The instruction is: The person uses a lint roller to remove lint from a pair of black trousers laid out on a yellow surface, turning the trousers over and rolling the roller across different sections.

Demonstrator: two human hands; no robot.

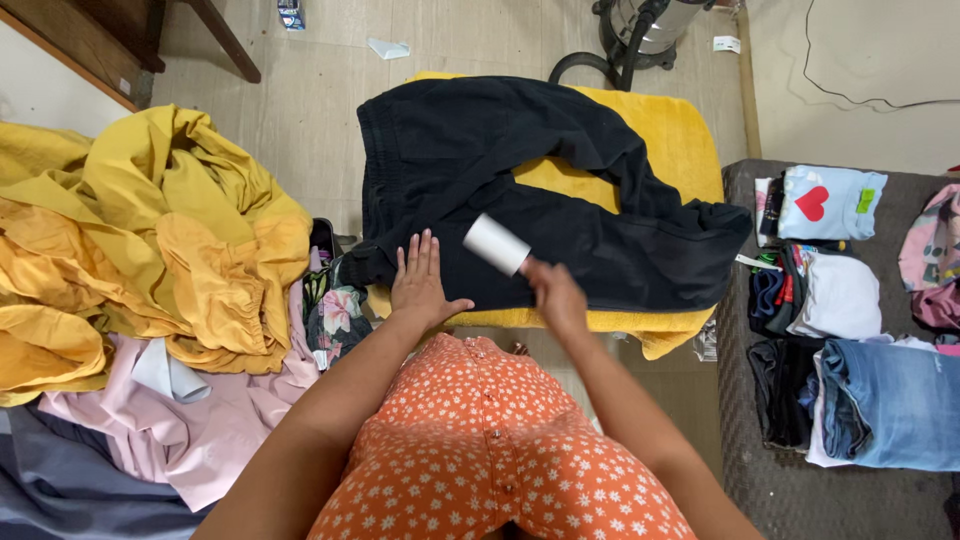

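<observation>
A pair of black trousers (470, 150) lies spread on a board covered with a yellow towel (680, 130). My left hand (422, 280) rests flat on the near edge of the trousers, fingers apart. My right hand (555, 295) grips the handle of a white lint roller (496, 243), whose roll lies against the black cloth just right of my left hand. My orange flowered dress fills the bottom of the view.
A heap of yellow and pink clothes (150, 260) lies at the left. Folded clothes, among them jeans (885, 400) and a pale blue top with a red heart (825, 200), sit on a dark surface at the right. A vacuum cleaner (650, 25) stands beyond the board.
</observation>
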